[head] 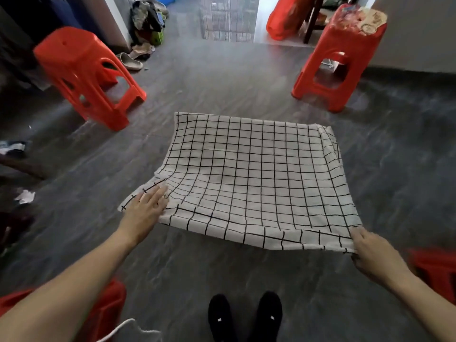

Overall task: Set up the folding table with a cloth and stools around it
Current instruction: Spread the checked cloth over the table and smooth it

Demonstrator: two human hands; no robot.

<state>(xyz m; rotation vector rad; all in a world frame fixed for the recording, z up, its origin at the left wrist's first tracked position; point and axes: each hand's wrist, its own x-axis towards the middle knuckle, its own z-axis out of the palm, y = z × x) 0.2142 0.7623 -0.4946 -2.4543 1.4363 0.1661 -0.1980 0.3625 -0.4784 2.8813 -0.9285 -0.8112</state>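
Note:
A white cloth with a black grid (256, 174) lies spread flat at knee height, covering the folding table entirely, so the table itself is hidden. My left hand (145, 206) rests with fingers spread on the cloth's near left corner. My right hand (370, 250) pinches the near right corner of the cloth. A red plastic stool (84, 72) stands at the far left, tilted in the wide view. Another red stool (345, 50) stands at the far right. Parts of two more red stools show at the near left (108, 307) and the near right (434, 270).
The floor is dark grey. A heap of clothes and shoes (148, 25) lies at the back left by a wall. A red bag (283, 18) and a dark wooden leg sit at the back right. My black shoes (244, 317) stand close to the cloth's near edge.

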